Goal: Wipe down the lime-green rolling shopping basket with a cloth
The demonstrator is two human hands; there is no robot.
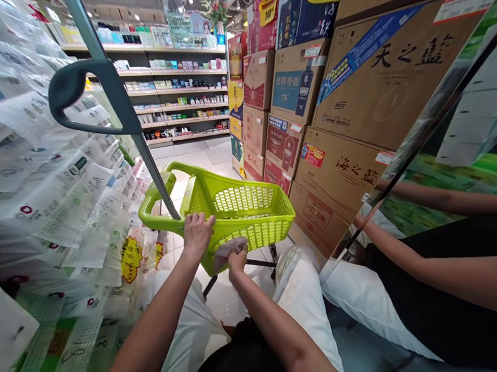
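Holding the greyish cloth (227, 250) in bent fingers, my right hand (238, 261) has it against the near wall of the green basket (219, 230), below the long rim, which my left hand (197, 232) grips closer to the handle (158, 222).

Crumpled grey cloth (223, 252) against that green latticed plastic basket's (228, 228) near side; past its right edge, boxy brown cardboard cartons (359, 109).
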